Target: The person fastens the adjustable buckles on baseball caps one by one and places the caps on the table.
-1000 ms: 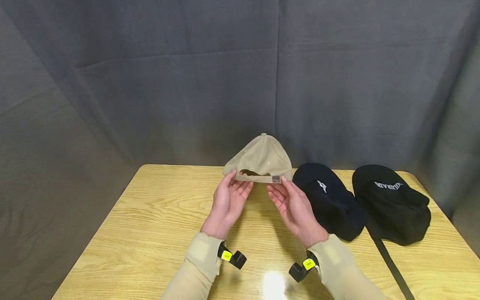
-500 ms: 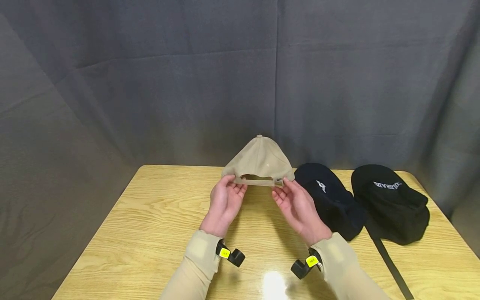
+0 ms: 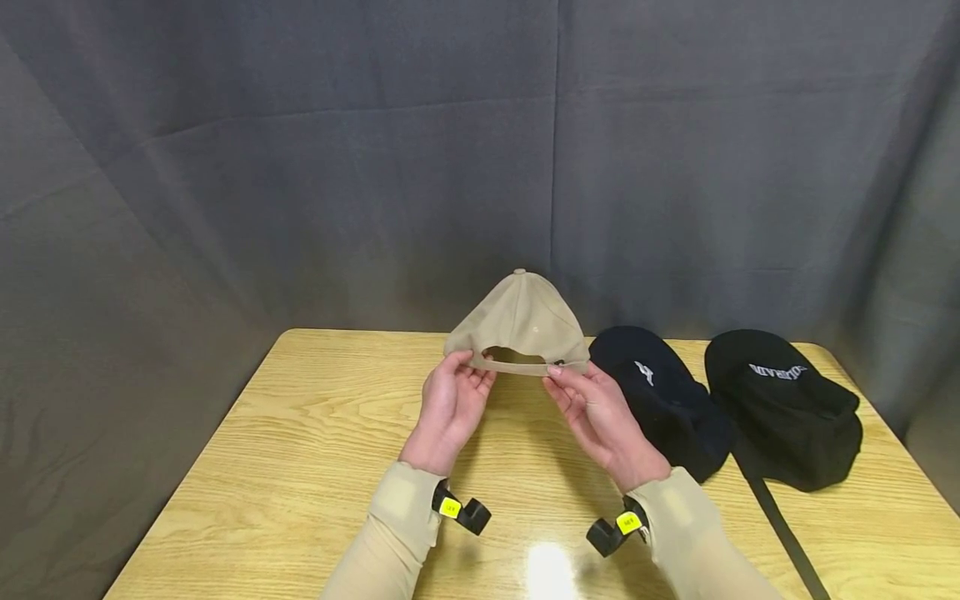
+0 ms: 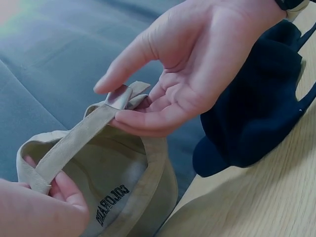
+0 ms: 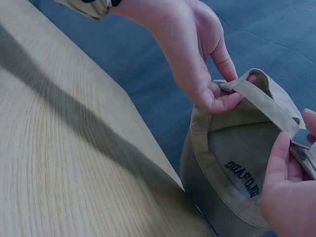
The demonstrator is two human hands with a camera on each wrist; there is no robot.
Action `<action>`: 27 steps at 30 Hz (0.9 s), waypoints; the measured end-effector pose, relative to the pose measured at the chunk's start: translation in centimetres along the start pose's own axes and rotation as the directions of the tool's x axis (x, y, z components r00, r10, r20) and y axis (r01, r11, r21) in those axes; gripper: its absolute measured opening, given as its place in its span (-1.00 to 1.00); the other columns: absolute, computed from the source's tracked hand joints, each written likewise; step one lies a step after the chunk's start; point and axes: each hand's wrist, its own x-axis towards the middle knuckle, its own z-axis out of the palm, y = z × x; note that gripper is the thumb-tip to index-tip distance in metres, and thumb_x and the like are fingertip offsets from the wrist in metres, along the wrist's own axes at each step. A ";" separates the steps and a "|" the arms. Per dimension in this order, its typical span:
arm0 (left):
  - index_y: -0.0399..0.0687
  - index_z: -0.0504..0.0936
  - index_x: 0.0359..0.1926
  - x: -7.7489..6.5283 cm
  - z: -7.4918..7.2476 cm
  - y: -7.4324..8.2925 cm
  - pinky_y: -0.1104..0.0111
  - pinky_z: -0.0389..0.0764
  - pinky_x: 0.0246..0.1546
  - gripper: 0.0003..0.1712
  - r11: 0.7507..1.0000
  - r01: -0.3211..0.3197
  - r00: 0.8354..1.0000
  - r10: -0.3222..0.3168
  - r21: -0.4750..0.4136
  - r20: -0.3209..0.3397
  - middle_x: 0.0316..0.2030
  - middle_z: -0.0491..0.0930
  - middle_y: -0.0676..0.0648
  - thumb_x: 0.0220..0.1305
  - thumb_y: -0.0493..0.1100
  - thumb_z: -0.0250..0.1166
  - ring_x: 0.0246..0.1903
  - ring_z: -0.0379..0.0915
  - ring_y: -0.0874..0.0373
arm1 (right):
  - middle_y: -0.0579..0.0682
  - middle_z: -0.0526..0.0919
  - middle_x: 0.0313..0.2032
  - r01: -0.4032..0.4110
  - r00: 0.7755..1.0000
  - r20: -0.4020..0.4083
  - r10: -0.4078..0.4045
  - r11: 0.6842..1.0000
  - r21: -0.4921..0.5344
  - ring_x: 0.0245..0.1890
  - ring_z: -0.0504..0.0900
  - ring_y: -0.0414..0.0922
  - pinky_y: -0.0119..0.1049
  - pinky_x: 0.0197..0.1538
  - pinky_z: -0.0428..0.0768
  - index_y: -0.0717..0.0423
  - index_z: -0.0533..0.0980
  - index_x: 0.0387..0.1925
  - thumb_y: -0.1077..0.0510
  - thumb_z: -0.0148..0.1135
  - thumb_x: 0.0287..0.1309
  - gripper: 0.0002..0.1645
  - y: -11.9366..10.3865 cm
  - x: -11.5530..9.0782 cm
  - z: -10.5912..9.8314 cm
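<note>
A beige baseball cap [image 3: 517,312] is held up above the far edge of the table, its back opening and strap facing me. My left hand [image 3: 448,408] pinches the left end of the back strap [image 4: 74,143] between thumb and fingers. At the strap's other end, my right hand [image 3: 603,417] pinches the strap by a metal buckle [image 4: 118,97], thumb over it in the head view. Dark lettering [image 5: 242,178] shows reversed inside the cap in both wrist views. The cap's brim is hidden behind the crown in the head view.
A navy cap [image 3: 660,408] and a black cap [image 3: 795,417] lie side by side on the right of the wooden table [image 3: 285,467]. A dark strap [image 3: 787,537] runs from the black cap to the front. Grey cloth [image 3: 360,183] hangs behind.
The beige cap has shifted slightly left. My right hand first moved a little right, and its thumb has since come inward along the strap onto the buckle area. The left hand keeps its pinch.
</note>
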 end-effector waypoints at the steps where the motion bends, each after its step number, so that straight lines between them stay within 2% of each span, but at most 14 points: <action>1: -0.22 0.26 0.00 0.0 0.0 0.0 0.31 0.44 0.06 -0.87 1.000 0.000 1.000 0.000 -0.001 0.001 -0.08 0.32 -0.17 0.50 -0.35 -0.10 -0.05 0.35 0.02 | 0.02 0.59 -0.16 0.003 1.000 0.000 -0.003 1.000 -0.013 -0.14 0.68 -0.16 -0.30 0.17 0.55 0.20 0.44 0.02 0.41 0.15 0.40 -0.77 0.0 0.0 -0.1; 7: -0.20 0.25 0.00 -0.1 0.1 0.2 0.32 0.46 0.04 -0.87 1.000 0.006 1.000 -0.006 0.008 -0.006 -0.11 0.33 -0.14 0.49 -0.33 -0.11 -0.06 0.36 0.04 | 0.04 0.64 -0.12 0.036 0.999 0.005 -0.035 0.990 -0.134 -0.13 0.70 -0.16 -0.27 0.15 0.57 0.25 0.49 0.05 0.36 0.22 0.39 -0.76 -0.1 0.1 -0.5; 11: -0.20 0.24 0.02 -0.1 0.1 0.4 0.31 0.46 0.05 -0.85 1.000 0.002 1.000 -0.002 0.014 -0.003 -0.13 0.34 -0.12 0.49 -0.32 -0.13 -0.08 0.38 0.05 | 0.04 0.68 -0.16 0.048 0.999 0.002 -0.048 0.978 -0.201 -0.14 0.71 -0.14 -0.28 0.10 0.60 0.25 0.54 -0.02 0.32 0.26 0.38 -0.81 -0.2 0.2 -0.9; 17: -0.22 0.24 0.04 -0.1 0.2 0.3 0.31 0.45 0.07 -0.82 0.999 -0.005 1.000 0.006 0.033 -0.015 -0.12 0.33 -0.13 0.48 -0.33 -0.13 -0.09 0.38 0.05 | 0.03 0.70 -0.21 0.045 0.999 -0.011 -0.047 0.982 -0.186 -0.19 0.73 -0.14 -0.30 0.06 0.63 0.20 0.61 -0.15 0.32 0.26 0.37 -0.94 -0.2 0.4 -1.2; 27: -0.23 0.24 0.06 -0.2 0.2 0.4 0.29 0.44 0.08 -0.81 0.999 -0.007 1.000 0.007 0.039 -0.021 -0.11 0.33 -0.14 0.49 -0.32 -0.12 -0.07 0.38 0.04 | 0.02 0.70 -0.21 0.042 0.999 -0.018 -0.046 0.983 -0.176 -0.21 0.73 -0.16 -0.32 0.03 0.63 0.18 0.60 -0.15 0.32 0.25 0.39 -0.94 -0.2 0.5 -1.4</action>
